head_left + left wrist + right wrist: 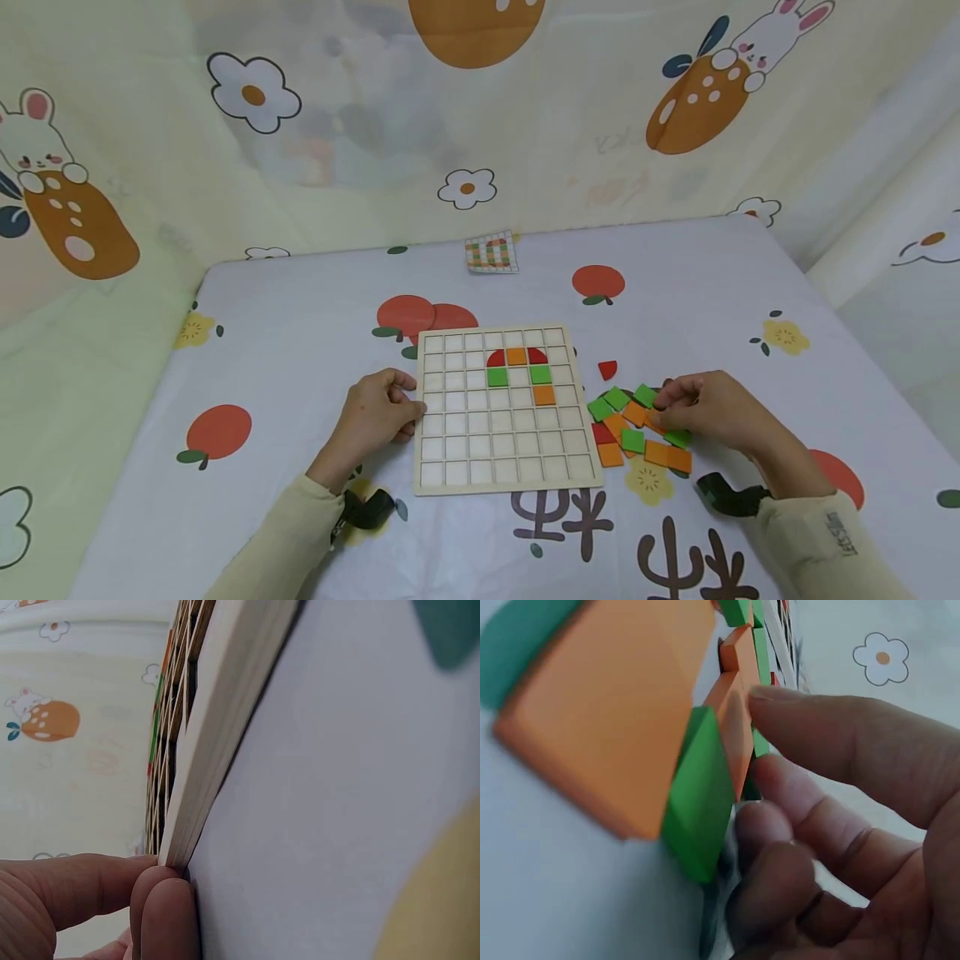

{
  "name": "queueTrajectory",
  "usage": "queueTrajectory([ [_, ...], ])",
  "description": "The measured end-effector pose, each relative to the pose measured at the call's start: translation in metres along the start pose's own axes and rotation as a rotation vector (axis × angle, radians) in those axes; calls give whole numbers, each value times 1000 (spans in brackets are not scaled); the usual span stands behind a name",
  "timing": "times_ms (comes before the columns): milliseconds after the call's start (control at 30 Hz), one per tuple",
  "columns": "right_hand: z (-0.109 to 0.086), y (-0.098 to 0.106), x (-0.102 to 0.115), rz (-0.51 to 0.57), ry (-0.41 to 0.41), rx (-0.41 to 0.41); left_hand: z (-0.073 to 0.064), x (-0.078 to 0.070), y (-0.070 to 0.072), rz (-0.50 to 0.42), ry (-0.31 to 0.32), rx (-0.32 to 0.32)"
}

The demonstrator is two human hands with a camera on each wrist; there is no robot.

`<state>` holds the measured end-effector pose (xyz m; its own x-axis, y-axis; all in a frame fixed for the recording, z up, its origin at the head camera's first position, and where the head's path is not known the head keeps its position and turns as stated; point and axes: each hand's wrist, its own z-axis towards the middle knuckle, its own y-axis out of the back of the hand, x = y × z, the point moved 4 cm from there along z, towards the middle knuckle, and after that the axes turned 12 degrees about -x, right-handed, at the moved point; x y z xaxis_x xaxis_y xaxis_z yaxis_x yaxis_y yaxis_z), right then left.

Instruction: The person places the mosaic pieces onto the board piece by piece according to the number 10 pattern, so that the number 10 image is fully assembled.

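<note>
A wooden grid board (450, 425) lies on the cloth-covered table. My left hand (377, 408) pinches its left edge, thumb against the rim and fingertips (169, 915) at the side in the left wrist view. Red quarter-round pieces (496, 358), orange squares (516, 357) and green squares (497, 377) sit in several cells of the upper part. Right of the board, my right hand (701, 407) is at a loose pile of tiles, its thumb and curled fingers at an orange tile (731, 724). A green tile (701, 791) lies beside that tile.
A small pattern card (492, 253) lies at the back of the table. One red quarter-round piece (607, 370) lies apart, above the pile. Black wrist-camera mounts (367, 508) stick out by both sleeves. A printed curtain (360, 167) hangs behind the table.
</note>
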<state>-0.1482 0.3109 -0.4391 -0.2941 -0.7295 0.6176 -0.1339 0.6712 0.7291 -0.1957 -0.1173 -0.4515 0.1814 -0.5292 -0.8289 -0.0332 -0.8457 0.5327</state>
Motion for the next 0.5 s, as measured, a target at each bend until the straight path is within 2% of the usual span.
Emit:
queueTrajectory([
  [233, -7, -1, 0, -52, -5, -22, 0, 1, 0, 1, 2, -4],
  [500, -7, 0, 0, 7, 33, -30, 1, 2, -1, -8, -5, -1],
])
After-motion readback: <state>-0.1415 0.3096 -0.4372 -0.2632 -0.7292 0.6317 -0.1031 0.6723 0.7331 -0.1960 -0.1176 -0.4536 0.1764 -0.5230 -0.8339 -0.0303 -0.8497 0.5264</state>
